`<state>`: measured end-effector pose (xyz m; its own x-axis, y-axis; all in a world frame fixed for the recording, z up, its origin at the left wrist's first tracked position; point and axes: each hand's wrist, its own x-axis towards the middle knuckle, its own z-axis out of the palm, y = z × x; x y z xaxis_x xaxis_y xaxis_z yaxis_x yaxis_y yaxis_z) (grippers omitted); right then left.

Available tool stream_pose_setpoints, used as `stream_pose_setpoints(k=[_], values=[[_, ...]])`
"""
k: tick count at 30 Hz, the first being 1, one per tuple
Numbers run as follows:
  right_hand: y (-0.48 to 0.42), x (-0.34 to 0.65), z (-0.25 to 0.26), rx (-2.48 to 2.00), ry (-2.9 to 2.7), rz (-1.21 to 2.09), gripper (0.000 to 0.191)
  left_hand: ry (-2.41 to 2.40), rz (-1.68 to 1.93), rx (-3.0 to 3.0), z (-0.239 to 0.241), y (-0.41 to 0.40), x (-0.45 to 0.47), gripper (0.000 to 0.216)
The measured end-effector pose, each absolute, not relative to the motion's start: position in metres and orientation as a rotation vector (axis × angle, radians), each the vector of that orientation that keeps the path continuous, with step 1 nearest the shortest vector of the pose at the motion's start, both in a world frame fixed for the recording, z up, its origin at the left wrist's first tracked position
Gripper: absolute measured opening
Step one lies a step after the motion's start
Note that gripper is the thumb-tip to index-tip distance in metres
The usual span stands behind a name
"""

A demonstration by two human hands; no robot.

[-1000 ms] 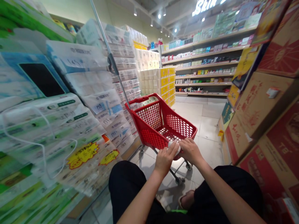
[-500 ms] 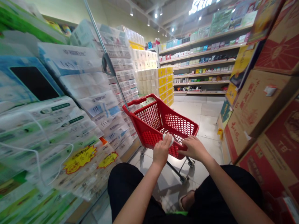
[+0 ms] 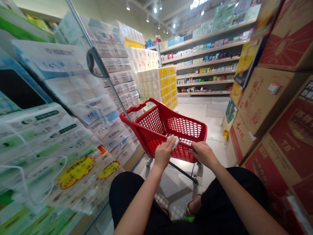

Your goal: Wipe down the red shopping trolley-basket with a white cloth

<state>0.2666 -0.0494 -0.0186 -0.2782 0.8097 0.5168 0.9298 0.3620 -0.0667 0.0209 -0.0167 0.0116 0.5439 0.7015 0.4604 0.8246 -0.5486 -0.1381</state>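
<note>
A red plastic shopping cart (image 3: 156,125) with lattice sides stands on the floor just beyond my knees. My left hand (image 3: 164,152) is closed over a small white cloth or pad (image 3: 174,142) and presses it on the cart's near rim. Only the edge of that white piece shows past my fingers, so its exact kind is unclear. Farther right, my right hand (image 3: 202,152) grips the same rim, fingers curled over it. At the cart's far left end, a grey pole with a looped handle (image 3: 97,67) rises up and out of view.
Stacked tissue packs (image 3: 85,94) with yellow price tags (image 3: 75,173) line the left side, a white cable (image 3: 52,182) hanging over them. Cardboard boxes (image 3: 274,98) are piled on the right. Stocked shelves (image 3: 205,62) stand across the back, beyond a tiled floor (image 3: 193,109).
The view has shifted a little, so the cart and stacks appear farther left. My left hand and the white piece have slid slightly left along the rim; my right hand keeps its hold.
</note>
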Motion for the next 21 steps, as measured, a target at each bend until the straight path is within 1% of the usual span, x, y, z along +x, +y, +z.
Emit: stream_pose_setpoints(k=[2,6,8,10,13,17,21], values=[[-0.051,0.272,-0.012,-1.565,-2.178,-0.345,0.026,-1.320,-0.527,-2.417,0.012,-0.011,0.015,0.073],[-0.050,0.260,0.011,-1.779,-2.210,-0.332,0.035,-1.356,-0.560,-2.413,0.007,-0.012,0.022,0.069],[-0.047,0.243,0.023,-1.822,-2.186,-0.317,0.033,-1.362,-0.579,-2.420,0.004,-0.016,0.031,0.066],[-0.043,0.223,0.030,-1.821,-2.161,-0.279,0.026,-1.361,-0.599,-2.425,0.002,-0.021,0.038,0.065],[-0.040,0.203,0.029,-1.861,-2.138,-0.229,0.022,-1.327,-0.587,-2.438,0.002,-0.025,0.039,0.067],[-0.038,0.204,0.016,-1.848,-2.110,-0.299,0.030,-1.271,-0.491,-2.436,0.011,-0.020,0.021,0.073],[-0.038,0.215,0.011,-1.799,-2.110,-0.366,0.031,-1.393,-0.441,-2.335,0.026,-0.007,-0.009,0.075]])
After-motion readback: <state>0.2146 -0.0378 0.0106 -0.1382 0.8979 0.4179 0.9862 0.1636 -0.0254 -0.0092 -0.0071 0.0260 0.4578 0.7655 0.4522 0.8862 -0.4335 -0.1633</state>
